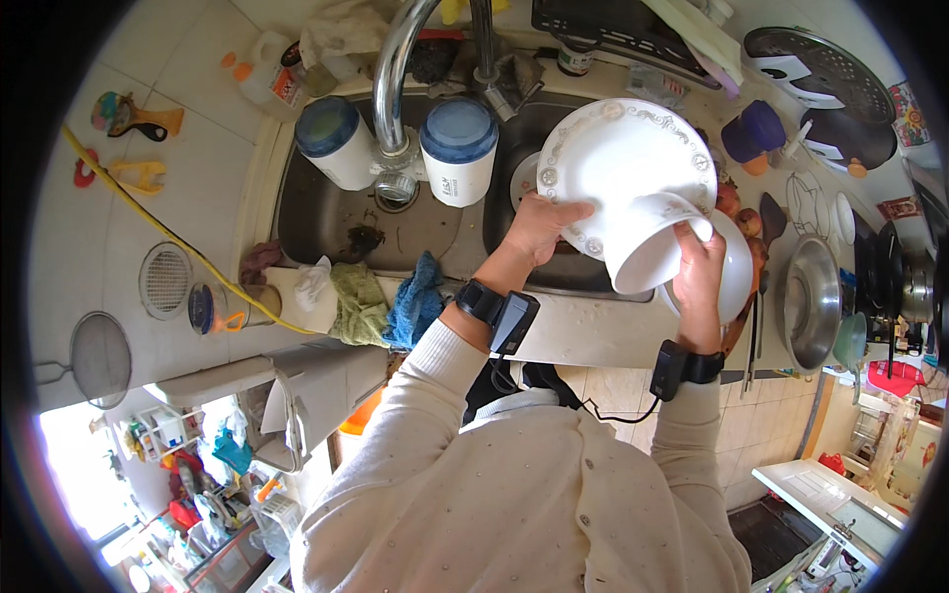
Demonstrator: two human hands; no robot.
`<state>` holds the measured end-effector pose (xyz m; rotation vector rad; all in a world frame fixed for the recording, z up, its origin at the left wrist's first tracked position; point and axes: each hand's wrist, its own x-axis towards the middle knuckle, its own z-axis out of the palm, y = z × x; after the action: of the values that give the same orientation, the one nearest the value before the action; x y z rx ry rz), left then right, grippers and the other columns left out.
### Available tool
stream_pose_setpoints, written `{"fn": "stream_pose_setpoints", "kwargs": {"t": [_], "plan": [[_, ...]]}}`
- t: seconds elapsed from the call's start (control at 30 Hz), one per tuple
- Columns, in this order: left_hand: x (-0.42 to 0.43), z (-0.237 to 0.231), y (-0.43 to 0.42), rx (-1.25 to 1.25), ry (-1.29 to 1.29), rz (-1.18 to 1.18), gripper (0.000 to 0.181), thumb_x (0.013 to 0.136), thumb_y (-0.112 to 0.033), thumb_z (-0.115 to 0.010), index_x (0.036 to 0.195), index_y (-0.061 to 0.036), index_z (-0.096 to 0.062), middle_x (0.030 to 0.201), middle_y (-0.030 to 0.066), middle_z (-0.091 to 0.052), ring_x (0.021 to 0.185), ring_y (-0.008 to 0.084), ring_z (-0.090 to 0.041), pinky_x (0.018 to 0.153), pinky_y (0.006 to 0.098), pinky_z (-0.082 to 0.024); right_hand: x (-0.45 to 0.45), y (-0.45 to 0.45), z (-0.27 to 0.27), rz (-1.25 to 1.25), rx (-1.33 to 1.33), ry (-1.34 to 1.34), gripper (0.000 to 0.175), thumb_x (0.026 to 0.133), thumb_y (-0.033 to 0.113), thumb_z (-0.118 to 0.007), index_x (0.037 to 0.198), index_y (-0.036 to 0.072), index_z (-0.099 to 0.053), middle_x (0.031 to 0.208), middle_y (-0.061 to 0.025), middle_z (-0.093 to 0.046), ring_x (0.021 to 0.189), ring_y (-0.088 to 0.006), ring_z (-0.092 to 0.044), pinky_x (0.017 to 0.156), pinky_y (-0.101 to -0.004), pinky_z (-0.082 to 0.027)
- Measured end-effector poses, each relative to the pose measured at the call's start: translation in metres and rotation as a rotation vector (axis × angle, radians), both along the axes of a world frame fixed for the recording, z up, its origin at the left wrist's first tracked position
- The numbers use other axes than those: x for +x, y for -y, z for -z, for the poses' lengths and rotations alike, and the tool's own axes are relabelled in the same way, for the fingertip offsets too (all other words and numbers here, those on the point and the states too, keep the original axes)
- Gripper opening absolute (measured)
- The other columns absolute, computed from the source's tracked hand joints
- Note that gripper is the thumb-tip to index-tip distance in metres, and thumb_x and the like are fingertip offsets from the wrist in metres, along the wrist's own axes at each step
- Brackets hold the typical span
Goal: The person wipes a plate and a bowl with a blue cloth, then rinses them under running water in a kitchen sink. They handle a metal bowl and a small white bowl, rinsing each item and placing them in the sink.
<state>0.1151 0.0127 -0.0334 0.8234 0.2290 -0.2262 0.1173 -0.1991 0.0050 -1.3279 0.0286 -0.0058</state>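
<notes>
My left hand (pixel 545 230) grips the lower left rim of a white plate (pixel 626 148) with a grey patterned border, tilted above the right basin of a steel double sink (pixel 511 141). My right hand (pixel 697 267) holds a white bowl (pixel 645 252) by its rim, turned on its side, with the thumb at the edge. The bowl overlaps the plate's lower right part. Behind my right hand, another white dish (pixel 730 270) rests on the counter. A further dish (pixel 523 181) lies in the right basin, partly hidden by the plate.
A chrome faucet (pixel 389 81) and two white containers with blue ends (pixel 460 159) stand over the sink. Green (pixel 357 300) and blue cloths (pixel 417 300) hang at its front edge. At right are pomegranates (pixel 749 221), a steel basin (pixel 812 304) and a purple container (pixel 754 132).
</notes>
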Motion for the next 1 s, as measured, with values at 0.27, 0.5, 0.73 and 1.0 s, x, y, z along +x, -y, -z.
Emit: {"fn": "stream_pose_setpoints", "kwargs": {"t": [0.27, 0.5, 0.73, 1.0], "plan": [[0.033, 0.069, -0.046, 0.207, -0.095, 0.112, 0.037, 0.086, -0.013, -0.066, 0.119, 0.0014, -0.055, 0.097, 0.0139, -0.069, 0.084, 0.0201, -0.069, 0.072, 0.0278, -0.057, 0.007, 0.002, -0.017, 0.372, -0.391, 0.227, 0.029, 0.087, -0.002, -0.054, 0.115, -0.009, -0.059, 0.106, -0.0132, -0.064, 0.095, -0.0191, -0.061, 0.087, -0.0316, -0.049], [0.064, 0.187, -0.024, 1.716, 0.298, 0.486, 0.057, 0.081, -0.02, -0.063, 0.135, -0.0107, -0.045, 0.131, 0.0123, -0.052, 0.124, 0.0338, -0.047, 0.099, 0.0519, -0.04, 0.007, -0.001, -0.029, 0.516, -0.459, 0.329, 0.03, 0.084, -0.004, -0.048, 0.11, -0.006, -0.062, 0.105, -0.0156, -0.065, 0.094, -0.0225, -0.063, 0.084, -0.0322, -0.052], [0.089, 0.245, -0.025, 1.631, 0.377, 0.284, 0.032, 0.089, -0.02, -0.048, 0.119, -0.0088, -0.054, 0.134, 0.0111, -0.048, 0.129, 0.0311, -0.04, 0.108, 0.0484, -0.029, -0.004, 0.011, -0.039, 0.519, -0.427, 0.209, 0.032, 0.083, 0.003, -0.049, 0.111, -0.008, -0.06, 0.103, -0.0139, -0.065, 0.092, -0.0229, -0.063, 0.082, -0.0345, -0.051], [0.078, 0.217, -0.01, 1.577, 0.78, 0.933, 0.075, 0.086, -0.055, -0.053, 0.141, -0.0068, -0.034, 0.146, 0.0168, -0.034, 0.133, 0.0343, -0.034, 0.112, 0.0412, -0.026, 0.004, 0.002, -0.029, 0.485, -0.289, 0.163, 0.029, 0.083, -0.003, -0.051, 0.109, -0.006, -0.063, 0.102, -0.0116, -0.066, 0.091, -0.0196, -0.062, 0.084, -0.03, -0.05]]}}
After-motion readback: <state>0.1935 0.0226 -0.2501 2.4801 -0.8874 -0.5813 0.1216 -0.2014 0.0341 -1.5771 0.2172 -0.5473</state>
